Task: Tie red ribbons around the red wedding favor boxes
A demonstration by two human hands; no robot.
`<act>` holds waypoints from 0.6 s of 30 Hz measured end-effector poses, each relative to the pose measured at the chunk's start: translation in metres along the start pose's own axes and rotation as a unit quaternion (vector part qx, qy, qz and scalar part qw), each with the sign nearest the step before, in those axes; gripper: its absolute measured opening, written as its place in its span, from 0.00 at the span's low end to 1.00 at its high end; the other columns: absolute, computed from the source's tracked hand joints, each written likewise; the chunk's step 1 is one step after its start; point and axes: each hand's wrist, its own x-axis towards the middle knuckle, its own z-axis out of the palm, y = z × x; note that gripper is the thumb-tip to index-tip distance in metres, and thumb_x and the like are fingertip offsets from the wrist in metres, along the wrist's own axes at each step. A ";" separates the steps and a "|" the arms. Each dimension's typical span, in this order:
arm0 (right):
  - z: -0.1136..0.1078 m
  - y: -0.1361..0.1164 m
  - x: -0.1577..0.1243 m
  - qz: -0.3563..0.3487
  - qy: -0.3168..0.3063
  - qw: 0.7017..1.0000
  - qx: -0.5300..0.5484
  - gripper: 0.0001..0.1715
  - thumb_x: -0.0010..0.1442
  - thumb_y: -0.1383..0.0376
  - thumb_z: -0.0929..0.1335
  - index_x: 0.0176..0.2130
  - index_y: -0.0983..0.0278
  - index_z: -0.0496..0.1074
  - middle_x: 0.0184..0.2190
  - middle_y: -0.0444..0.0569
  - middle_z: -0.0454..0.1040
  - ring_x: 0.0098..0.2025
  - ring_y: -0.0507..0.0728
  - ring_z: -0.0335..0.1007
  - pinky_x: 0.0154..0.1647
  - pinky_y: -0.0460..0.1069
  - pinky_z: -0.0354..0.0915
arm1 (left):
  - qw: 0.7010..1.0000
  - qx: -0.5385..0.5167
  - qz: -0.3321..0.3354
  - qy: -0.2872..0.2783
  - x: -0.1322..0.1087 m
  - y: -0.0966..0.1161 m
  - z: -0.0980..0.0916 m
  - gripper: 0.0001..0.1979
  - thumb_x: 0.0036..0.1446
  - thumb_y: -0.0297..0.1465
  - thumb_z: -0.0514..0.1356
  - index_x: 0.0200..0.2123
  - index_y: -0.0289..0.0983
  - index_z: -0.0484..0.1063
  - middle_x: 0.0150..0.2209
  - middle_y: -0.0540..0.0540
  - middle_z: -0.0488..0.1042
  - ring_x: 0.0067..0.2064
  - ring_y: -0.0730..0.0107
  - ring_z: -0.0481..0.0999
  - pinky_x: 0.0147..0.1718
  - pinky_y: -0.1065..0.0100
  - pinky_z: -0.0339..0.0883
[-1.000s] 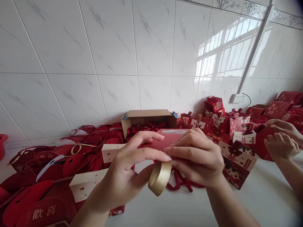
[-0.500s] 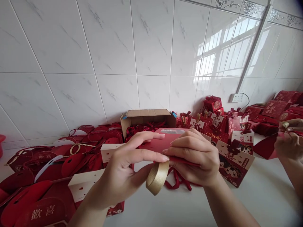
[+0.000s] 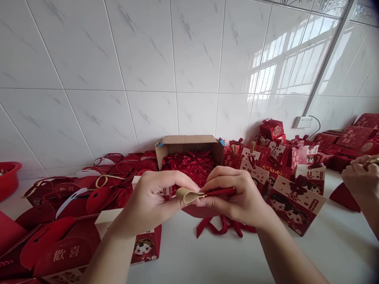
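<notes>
My left hand [image 3: 154, 201] and my right hand [image 3: 237, 197] meet above the white counter [image 3: 207, 256]. Together they pinch a flat red card box blank [image 3: 219, 193] held edge-on, with a gold ribbon loop [image 3: 187, 195] squeezed flat at its left end. My left fingers press on the gold loop; my right fingers grip the red blank. Red ribbons [image 3: 220, 228] trail on the counter below my hands.
An open cardboard box [image 3: 189, 142] full of red ribbons stands by the tiled wall. Flat red box blanks [image 3: 59, 197] are heaped at left beside a red basin [image 3: 8, 177]. Folded red gift boxes [image 3: 296, 197] crowd the right. Another person's hand [image 3: 359, 183] works at far right.
The gold loop, hanging open below my hands before, is now pinched flat between my fingers. The red blank has tipped edge-on. The view has shifted slightly.
</notes>
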 end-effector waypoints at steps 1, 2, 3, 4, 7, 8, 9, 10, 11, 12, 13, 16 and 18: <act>0.000 0.000 -0.001 0.006 -0.005 1.000 0.008 0.07 0.49 0.70 0.76 0.32 0.67 0.78 0.29 0.47 0.75 0.29 0.49 0.70 0.29 0.44 0.68 | 1.000 0.007 -0.014 0.007 0.000 0.001 0.001 0.05 0.54 0.24 0.64 0.35 0.39 0.76 0.31 0.49 0.80 0.32 0.70 0.79 0.28 0.73 0.74; 0.000 0.000 -0.001 0.011 -0.009 1.000 0.011 0.07 0.49 0.71 0.76 0.33 0.67 0.78 0.30 0.47 0.74 0.29 0.50 0.70 0.30 0.44 0.68 | 0.999 0.018 -0.030 0.015 0.001 0.003 0.002 0.03 0.55 0.26 0.64 0.34 0.39 0.76 0.29 0.49 0.80 0.29 0.71 0.78 0.26 0.74 0.72; 0.000 0.000 -0.002 0.014 -0.011 1.000 0.011 0.08 0.49 0.71 0.76 0.33 0.67 0.78 0.30 0.47 0.74 0.30 0.50 0.70 0.30 0.44 0.68 | 0.998 0.030 -0.043 0.023 0.001 0.004 0.002 0.01 0.54 0.28 0.64 0.32 0.39 0.76 0.27 0.50 0.79 0.27 0.72 0.76 0.23 0.74 0.70; 0.000 0.000 -0.002 0.015 -0.013 1.000 0.009 0.08 0.49 0.70 0.76 0.33 0.67 0.77 0.30 0.47 0.74 0.30 0.50 0.70 0.30 0.45 0.68 | 0.997 0.045 -0.051 0.031 0.001 0.005 0.003 0.00 0.54 0.29 0.65 0.31 0.39 0.76 0.25 0.51 0.77 0.25 0.73 0.75 0.22 0.74 0.69; 0.000 -0.001 -0.002 0.015 -0.014 1.000 0.008 0.07 0.51 0.69 0.75 0.33 0.67 0.77 0.31 0.48 0.74 0.32 0.51 0.70 0.32 0.46 0.69 | 0.996 0.067 -0.048 0.045 0.002 0.006 0.006 0.01 0.54 0.29 0.64 0.30 0.41 0.75 0.24 0.52 0.76 0.25 0.73 0.73 0.23 0.73 0.69; 0.001 -0.001 -0.002 0.016 -0.013 1.000 0.015 0.07 0.52 0.69 0.74 0.34 0.67 0.76 0.32 0.49 0.74 0.33 0.52 0.71 0.34 0.47 0.69 | 0.996 0.067 -0.042 0.050 0.002 0.006 0.007 0.02 0.55 0.28 0.64 0.30 0.42 0.75 0.25 0.53 0.76 0.26 0.73 0.74 0.24 0.73 0.70; 0.002 -0.001 -0.001 0.021 -0.014 0.999 0.026 0.07 0.52 0.69 0.74 0.34 0.66 0.76 0.33 0.49 0.75 0.35 0.52 0.71 0.36 0.47 0.69 | 0.996 0.064 -0.037 0.058 0.002 0.006 0.008 0.03 0.55 0.27 0.64 0.30 0.42 0.75 0.27 0.53 0.77 0.27 0.73 0.74 0.25 0.73 0.71; 0.003 0.000 -0.001 0.031 -0.015 0.999 0.041 0.07 0.52 0.70 0.74 0.35 0.66 0.76 0.34 0.48 0.75 0.36 0.52 0.72 0.37 0.47 0.69 | 0.995 0.063 -0.038 0.068 0.002 0.006 0.010 0.04 0.55 0.26 0.64 0.30 0.42 0.75 0.28 0.53 0.77 0.28 0.73 0.75 0.27 0.73 0.71; 0.004 0.001 0.000 0.048 -0.015 0.997 0.057 0.07 0.52 0.70 0.73 0.35 0.65 0.76 0.34 0.48 0.76 0.36 0.52 0.72 0.38 0.47 0.69 | 0.994 0.063 -0.042 0.079 0.002 0.005 0.011 0.05 0.55 0.26 0.64 0.29 0.42 0.75 0.28 0.53 0.77 0.28 0.74 0.75 0.29 0.72 0.72; 0.005 0.003 0.000 0.069 -0.014 0.995 0.073 0.08 0.52 0.71 0.73 0.36 0.64 0.76 0.34 0.47 0.77 0.36 0.52 0.73 0.38 0.46 0.69 | 0.993 0.066 -0.049 0.089 0.002 0.004 0.012 0.05 0.55 0.26 0.64 0.29 0.42 0.76 0.28 0.53 0.77 0.29 0.74 0.75 0.29 0.72 0.72; 0.007 0.005 0.001 0.094 -0.012 0.992 0.089 0.08 0.52 0.71 0.74 0.36 0.63 0.77 0.34 0.46 0.78 0.36 0.52 0.73 0.38 0.46 0.69 | 0.991 0.071 -0.061 0.097 0.002 0.003 0.012 0.04 0.55 0.26 0.64 0.29 0.42 0.76 0.27 0.53 0.77 0.29 0.73 0.76 0.29 0.73 0.72; 0.011 0.011 0.002 0.159 0.000 0.977 0.140 0.07 0.52 0.68 0.74 0.35 0.63 0.77 0.34 0.45 0.79 0.36 0.52 0.75 0.36 0.45 0.69 | 0.984 0.091 -0.095 0.122 0.003 -0.001 0.015 0.01 0.54 0.30 0.65 0.31 0.43 0.77 0.29 0.53 0.78 0.30 0.73 0.76 0.24 0.74 0.70; 0.014 0.014 0.003 0.183 0.012 0.969 0.167 0.08 0.51 0.66 0.74 0.35 0.62 0.77 0.35 0.45 0.79 0.37 0.53 0.75 0.37 0.45 0.70 | 0.979 0.095 -0.112 0.140 0.003 -0.004 0.017 0.01 0.55 0.31 0.64 0.32 0.43 0.77 0.30 0.53 0.78 0.31 0.72 0.77 0.24 0.74 0.70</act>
